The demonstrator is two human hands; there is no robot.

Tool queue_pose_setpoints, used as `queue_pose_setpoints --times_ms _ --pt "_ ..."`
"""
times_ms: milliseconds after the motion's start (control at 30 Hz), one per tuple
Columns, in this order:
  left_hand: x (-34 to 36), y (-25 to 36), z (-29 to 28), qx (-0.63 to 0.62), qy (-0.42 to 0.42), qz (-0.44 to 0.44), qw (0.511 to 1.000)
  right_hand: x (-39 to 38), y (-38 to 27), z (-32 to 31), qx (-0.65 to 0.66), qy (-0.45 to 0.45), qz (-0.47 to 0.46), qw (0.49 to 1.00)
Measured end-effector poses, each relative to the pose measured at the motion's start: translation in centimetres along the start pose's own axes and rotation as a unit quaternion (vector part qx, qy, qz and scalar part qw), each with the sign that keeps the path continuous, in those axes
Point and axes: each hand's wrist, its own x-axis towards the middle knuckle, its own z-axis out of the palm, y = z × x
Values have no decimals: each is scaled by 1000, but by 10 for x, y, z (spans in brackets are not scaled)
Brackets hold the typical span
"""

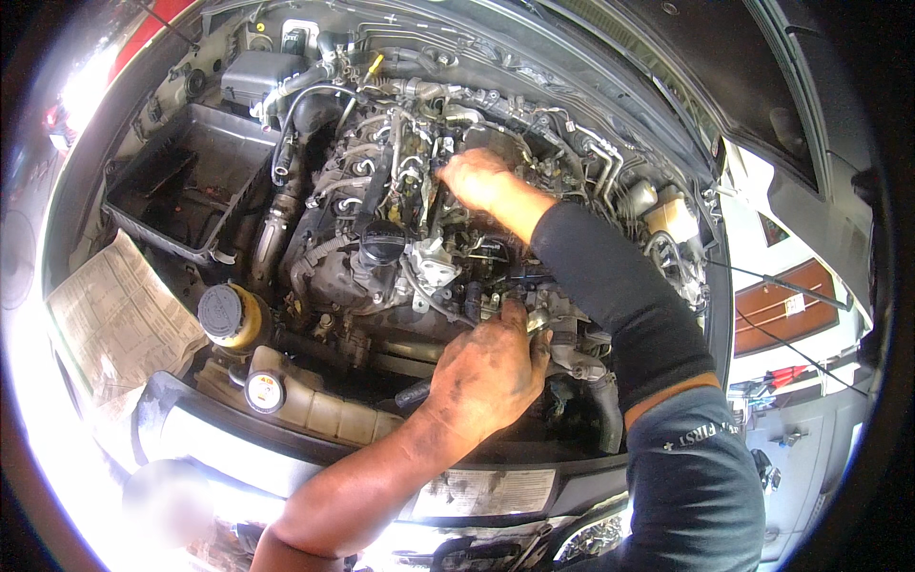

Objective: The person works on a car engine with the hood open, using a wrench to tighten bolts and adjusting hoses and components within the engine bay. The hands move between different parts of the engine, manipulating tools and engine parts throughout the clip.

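Note:
Over the front of an open engine, my left hand (486, 372) has its fingers curled down among the parts. A dark cylindrical end (414, 393) sticks out beside its wrist, and a shiny metal piece (539, 319) shows by its thumb; whether these are one thing I cannot tell. Farther back, my right hand (474, 177), on the arm with a black sleeve (610, 276), is closed at the row of metal fittings on the engine (405, 181). What its fingertips grip is hidden. Between the hands sit a black oil filler cap (384, 243) and a silver metal bracket (434, 267).
At left, an open black air filter box (191, 181) stands beside a sheet of newspaper (124, 310). A yellowish reservoir with a dark cap (224, 313) and a tan coolant tank (324, 405) line the front. The raised hood (762, 76) hangs at upper right.

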Motion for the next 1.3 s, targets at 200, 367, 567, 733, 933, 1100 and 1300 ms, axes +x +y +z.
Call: queue_pose_setpoints --times_ms 200,367,567,733,933,1100,1300 --pt "-2 -3 3 12 20 17 1000 19 -35 2 -191 -99 -39 976" --pt "-1 -2 0 2 -11 0 1000 19 -41 25 -131 -96 -26 986" --pt "0 2 -5 7 -32 -15 999 12 -38 3 -104 -50 -2 993" --pt "2 -1 -5 19 -9 -16 1000 -43 -17 -41 55 -68 89 992" --pt "2 -9 0 38 15 21 999 -253 9 -38 127 -50 -52 989" --pt "4 -8 -1 71 -31 19 997 -476 -43 -52 331 -160 150 918" --pt "6 -10 -1 57 -49 21 997 -636 -154 -51 667 -245 527 467"
